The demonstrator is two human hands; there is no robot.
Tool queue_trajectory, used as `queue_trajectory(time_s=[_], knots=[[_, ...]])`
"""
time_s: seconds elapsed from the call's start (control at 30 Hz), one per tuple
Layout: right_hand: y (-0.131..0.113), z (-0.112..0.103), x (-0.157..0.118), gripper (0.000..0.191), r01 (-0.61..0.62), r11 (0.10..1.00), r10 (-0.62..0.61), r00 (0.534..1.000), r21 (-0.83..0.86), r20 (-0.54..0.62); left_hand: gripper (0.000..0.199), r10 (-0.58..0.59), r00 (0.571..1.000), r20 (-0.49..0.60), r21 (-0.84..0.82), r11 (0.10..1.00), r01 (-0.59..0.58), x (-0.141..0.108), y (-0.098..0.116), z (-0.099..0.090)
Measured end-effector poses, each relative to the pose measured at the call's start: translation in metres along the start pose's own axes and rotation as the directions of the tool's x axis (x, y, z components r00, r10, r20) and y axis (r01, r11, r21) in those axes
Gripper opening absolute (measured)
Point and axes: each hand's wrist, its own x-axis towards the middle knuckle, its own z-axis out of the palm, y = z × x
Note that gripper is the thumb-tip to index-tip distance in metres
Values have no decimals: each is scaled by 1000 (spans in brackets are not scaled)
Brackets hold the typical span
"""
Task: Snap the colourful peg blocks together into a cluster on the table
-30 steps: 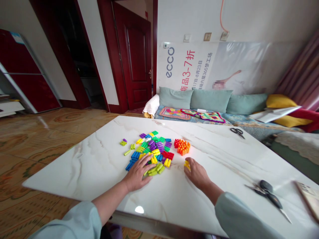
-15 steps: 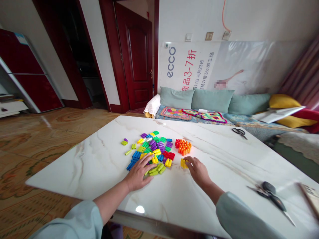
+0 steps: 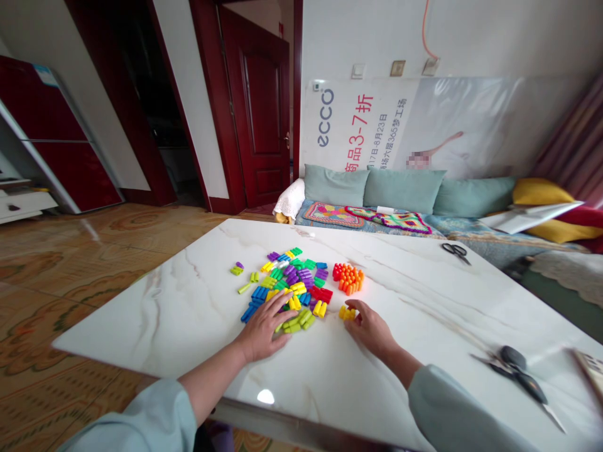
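My left hand point(image 3: 264, 325) rests with spread fingers on the near edge of a loose pile of coloured plastic pieces point(image 3: 291, 276), over yellow and lime-green ones. Several yellow pieces point(image 3: 347, 312) stand together to the right of the pile. Around their right side curve the thumb and index finger of my right hand point(image 3: 372, 329), touching them; its other fingers are partly hidden. Just behind, red and orange pieces point(image 3: 349, 278) stand upright in a tight group.
All this lies on a white marbled table point(image 3: 188, 314). Black-handled scissors point(image 3: 456, 252) lie at the back right, more cutting tools point(image 3: 522, 376) at the near right. Behind the table is a sofa point(image 3: 330, 216) with cushions.
The thumb and index finger of my right hand have spread a little around the yellow pieces, which now show more clearly. My left hand has barely moved. The view has shifted slightly.
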Motion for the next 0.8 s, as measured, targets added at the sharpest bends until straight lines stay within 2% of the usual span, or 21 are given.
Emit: queue_trajectory(time_s=[0.33, 0.8], knots=[[-1, -2, 3, 32, 37, 999, -37, 999, -1, 7, 56, 5, 1000, -14, -7, 1000, -5, -1, -1, 1], [1, -2, 4, 34, 60, 998, -60, 998, -5, 16, 56, 5, 1000, -11, -12, 1000, -5, -1, -1, 1]])
